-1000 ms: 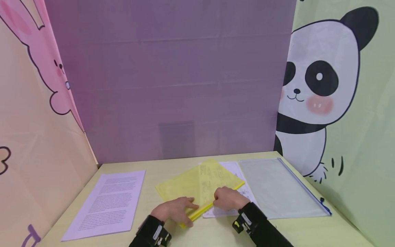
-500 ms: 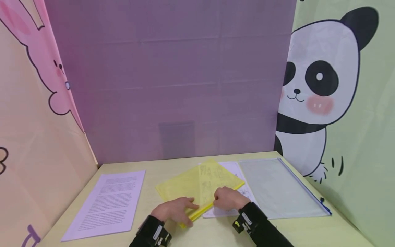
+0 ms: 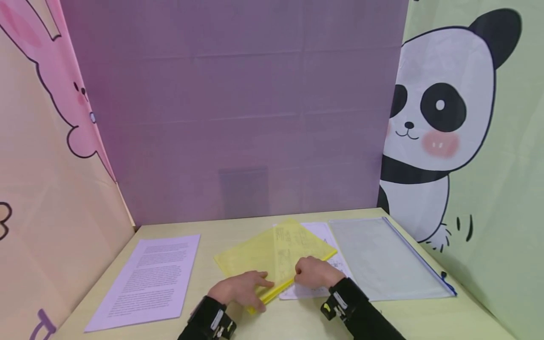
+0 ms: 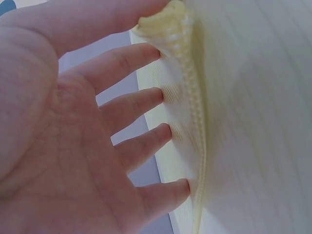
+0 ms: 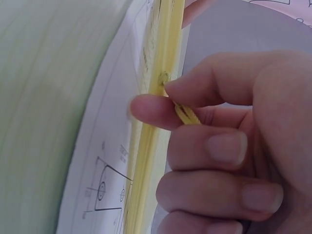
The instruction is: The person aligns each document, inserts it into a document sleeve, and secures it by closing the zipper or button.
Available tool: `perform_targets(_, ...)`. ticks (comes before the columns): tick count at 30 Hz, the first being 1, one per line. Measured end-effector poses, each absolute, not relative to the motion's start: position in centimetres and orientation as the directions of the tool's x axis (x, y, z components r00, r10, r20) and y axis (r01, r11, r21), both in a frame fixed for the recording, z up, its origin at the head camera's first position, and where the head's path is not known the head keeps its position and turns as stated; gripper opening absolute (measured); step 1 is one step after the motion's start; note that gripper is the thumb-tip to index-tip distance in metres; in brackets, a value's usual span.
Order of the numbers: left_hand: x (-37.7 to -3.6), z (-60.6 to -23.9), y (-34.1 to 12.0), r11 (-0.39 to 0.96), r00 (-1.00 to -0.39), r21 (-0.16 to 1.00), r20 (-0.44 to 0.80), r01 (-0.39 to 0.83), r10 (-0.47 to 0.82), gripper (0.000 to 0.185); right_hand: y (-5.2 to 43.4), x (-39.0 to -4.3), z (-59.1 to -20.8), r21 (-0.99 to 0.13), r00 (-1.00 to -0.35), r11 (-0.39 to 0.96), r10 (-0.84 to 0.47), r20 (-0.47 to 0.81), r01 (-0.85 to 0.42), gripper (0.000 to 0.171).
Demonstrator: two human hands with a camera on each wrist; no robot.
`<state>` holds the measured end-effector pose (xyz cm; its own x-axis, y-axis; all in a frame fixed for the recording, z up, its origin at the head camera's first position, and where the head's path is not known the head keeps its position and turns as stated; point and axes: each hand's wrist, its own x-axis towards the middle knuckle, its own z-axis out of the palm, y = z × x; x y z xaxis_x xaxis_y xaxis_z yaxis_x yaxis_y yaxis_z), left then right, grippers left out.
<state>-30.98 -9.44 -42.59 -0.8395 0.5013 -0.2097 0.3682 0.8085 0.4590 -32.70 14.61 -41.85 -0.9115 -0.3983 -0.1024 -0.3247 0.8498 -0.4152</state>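
A translucent yellow zipper pouch [image 3: 244, 257] lies slanted on the table, its zipper edge [image 3: 276, 292] toward me. My left hand [image 3: 238, 289] rests at the zipper's near-left end. In the left wrist view its fairly straight, spread fingers [image 4: 122, 63] press on the pouch, and the thumb touches the zipper's end. Farther along the same edge, my right hand [image 3: 314, 273] pinches a small yellow cord pull [image 5: 186, 114] between thumb and index finger; its other fingers curl in. Under the pouch's right part lies a white sheet with line drawings [image 5: 102, 190], partly covered.
To the right lies a translucent whitish zipper pouch [image 3: 374, 259] with a blue zipper [image 3: 418, 255] along its right edge. A printed text sheet [image 3: 148, 278] lies at the left of the pale wooden table [image 3: 212, 229]. Printed cloth walls [image 3: 229, 104] enclose the table's back and sides.
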Motion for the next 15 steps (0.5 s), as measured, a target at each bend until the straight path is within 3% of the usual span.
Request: perform_targets(15, -31.08, -42.76, -9.41, 0.810, -0.842, 0.456, -0.206, 0.368, 0.499, 0.058, 14.68, -32.90, -41.91, -0.415, -0.907, 0.846, -0.408, -0.102, -0.334, 0.022)
